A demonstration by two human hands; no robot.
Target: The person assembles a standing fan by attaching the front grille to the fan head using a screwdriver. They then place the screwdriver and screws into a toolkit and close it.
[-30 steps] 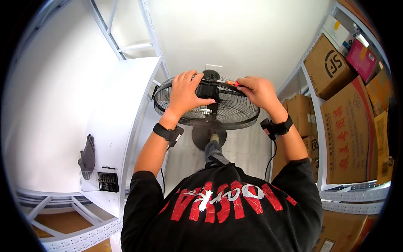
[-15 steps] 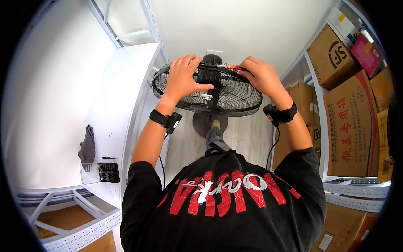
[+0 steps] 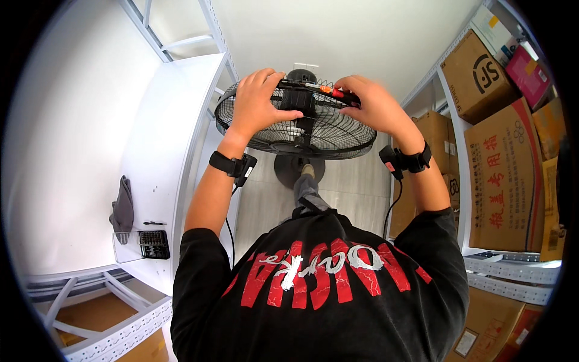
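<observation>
A black fan point(image 3: 353, 142) stands in front of me, its wire cage tipped so its face points mostly upward. My left hand point(image 3: 258, 104) grips the cage's upper left rim; its fingers curl over the edge and the thumb stretches toward the dark central housing point(image 3: 297, 104). A screwdriver point(image 3: 329, 90) with a red, orange and black handle lies level along the far rim, its shaft toward the housing. My right hand point(image 3: 375, 107) is around its handle end, thumb and fingers loosely spaced about it. The screwdriver's tip is hard to make out.
On the left, a white shelf point(image 3: 172, 114) carries a grey cloth point(image 3: 122, 205), a small dark rod point(image 3: 154, 223) and a black bit case point(image 3: 154, 244) with a clear lid. Cardboard boxes point(image 3: 503, 175) fill the right rack. The fan's round base point(image 3: 289, 172) stands by my foot.
My right thumb and fingers have spread wider about the screwdriver handle. My left hand keeps its place on the fan. The whole view has shifted slightly.
</observation>
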